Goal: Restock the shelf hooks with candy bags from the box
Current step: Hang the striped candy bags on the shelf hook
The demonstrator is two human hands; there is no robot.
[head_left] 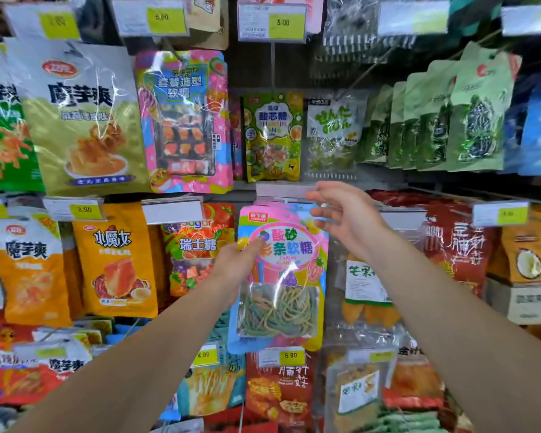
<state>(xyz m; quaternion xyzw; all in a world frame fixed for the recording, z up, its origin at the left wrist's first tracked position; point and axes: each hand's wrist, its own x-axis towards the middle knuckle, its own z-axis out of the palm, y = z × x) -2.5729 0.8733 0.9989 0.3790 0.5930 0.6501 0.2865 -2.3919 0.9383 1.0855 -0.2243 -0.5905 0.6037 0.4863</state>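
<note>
a person's two bare arms reach into a store shelf wall packed w/ hanging snack bags. the left hand [235, 264] grips the left edge of a pink candy bag [281, 276], thumb laid over the front by the printed oval label, other fingers hidden behind the pack. the bag hangs upright at the middle of the wall, its clear window showing green, yellow & orange candy strips. the right hand [341, 214] is up at the bag's top right corner, fingers loosely curled & slightly spread, fingertips at a blank white price-tag holder [286, 190] just above the bag; motion blur there, so can't tell if they pinch the bag's top, the holder or nothing. just left of the candy bag hangs an orange fruit-candy bag [197, 245], beyond it an orange-yellow snack bag [116, 260]. right of it, mango packs w/ white labels [364, 285], then red bags [459, 235]. row above: a yellow-green candy bag [272, 135] directly over the pink one, a big pink sushi-print bag [185, 120] to its left, green seaweed bags [478, 114] toward the right edge. yellow price tags read 5.00 [283, 22] near the top edge, 6.80 [290, 355] below the candy bag.
</note>
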